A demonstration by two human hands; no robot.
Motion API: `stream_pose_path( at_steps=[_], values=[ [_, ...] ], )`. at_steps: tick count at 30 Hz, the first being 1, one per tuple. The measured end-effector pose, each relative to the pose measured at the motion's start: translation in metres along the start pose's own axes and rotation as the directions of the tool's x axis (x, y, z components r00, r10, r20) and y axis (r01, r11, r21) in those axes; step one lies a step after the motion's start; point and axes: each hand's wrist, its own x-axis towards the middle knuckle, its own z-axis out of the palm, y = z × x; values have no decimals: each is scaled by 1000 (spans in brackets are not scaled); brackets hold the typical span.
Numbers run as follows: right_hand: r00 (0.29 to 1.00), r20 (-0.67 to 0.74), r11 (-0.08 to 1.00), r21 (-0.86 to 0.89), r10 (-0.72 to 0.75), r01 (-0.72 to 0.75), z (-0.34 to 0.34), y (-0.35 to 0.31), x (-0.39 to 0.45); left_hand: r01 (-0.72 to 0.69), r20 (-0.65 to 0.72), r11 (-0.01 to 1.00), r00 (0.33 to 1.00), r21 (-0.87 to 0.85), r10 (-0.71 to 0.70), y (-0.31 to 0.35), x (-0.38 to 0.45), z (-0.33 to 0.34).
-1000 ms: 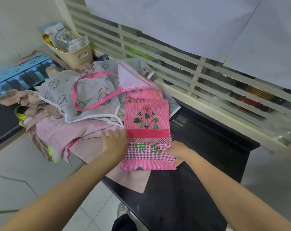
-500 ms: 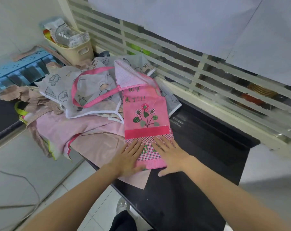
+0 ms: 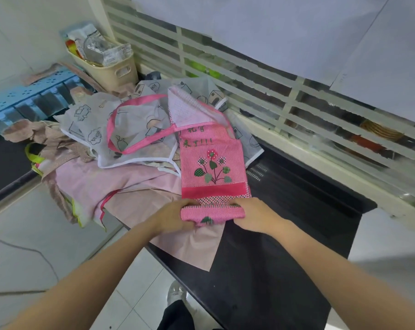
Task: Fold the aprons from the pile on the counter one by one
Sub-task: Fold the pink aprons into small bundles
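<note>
A pink apron (image 3: 212, 163) with a flower patch and green lettering lies folded into a long strip on the black counter (image 3: 285, 234). Its pink neck loop (image 3: 120, 120) sprawls left over the pile. My left hand (image 3: 175, 216) grips the left end of the apron's bottom hem, and my right hand (image 3: 254, 216) grips the right end. The hem is lifted and turned over towards the flower patch. Behind and to the left sits the pile of aprons (image 3: 101, 167): a white one with cartoon prints, pale pink ones and a brownish one.
A beige basket (image 3: 113, 72) stuffed with packets stands at the back left by a blue rack (image 3: 30, 98). A slatted white window frame (image 3: 297, 101) runs along the counter's far side. The counter's near edge drops to tiled floor (image 3: 35, 234).
Both hands lay flat on the apron's lower part half a second ago. Now they grip the bottom hem and have turned it up and over.
</note>
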Motion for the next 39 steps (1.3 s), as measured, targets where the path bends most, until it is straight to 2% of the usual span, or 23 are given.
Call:
stream_pose_path(
  at_steps=[2,3,5,8,9,12,16,19,22,24,27,31,34,39],
  values=[
    [995,15,991,87,96,-97,-12,-2,3,48,-10,951,999,-305,-53,-3,2,-10],
    [988,35,976,159,147,-151,-18,-3,5,59,-1,917,998,-393,-65,-6,2,-14],
    [964,115,903,337,240,-265,-26,-4,8,82,24,901,997,-427,-79,-10,5,-18],
    [913,314,698,591,262,-404,-27,-2,9,121,-20,852,988,-510,-152,-9,10,-16],
    [909,322,642,645,264,-415,-26,-1,9,139,-41,837,981,-529,-188,-9,12,-15],
    [902,228,465,794,368,-390,-20,6,11,195,-87,823,955,-534,-282,-9,16,-14],
    [813,202,293,863,545,-411,-5,7,22,226,-217,895,920,-384,-325,0,25,-14],
    [776,166,309,851,608,-425,1,1,31,242,-316,936,894,-254,-317,14,36,-9],
    [738,73,395,807,671,-440,10,2,38,241,-385,950,872,-199,-302,19,44,-2],
    [717,16,481,731,697,-484,16,3,39,236,-394,950,869,-205,-301,18,47,-2],
    [695,-53,570,618,717,-541,23,5,39,226,-328,944,897,-240,-298,17,51,-9],
    [696,-104,628,540,710,-560,26,5,36,218,-266,926,915,-307,-304,14,61,-17],
    [696,-135,664,470,705,-581,29,3,35,216,-344,919,879,-330,-331,14,62,-17],
    [680,-117,645,465,724,-606,29,4,40,191,-500,968,830,-162,-247,17,59,-7]
  ],
)
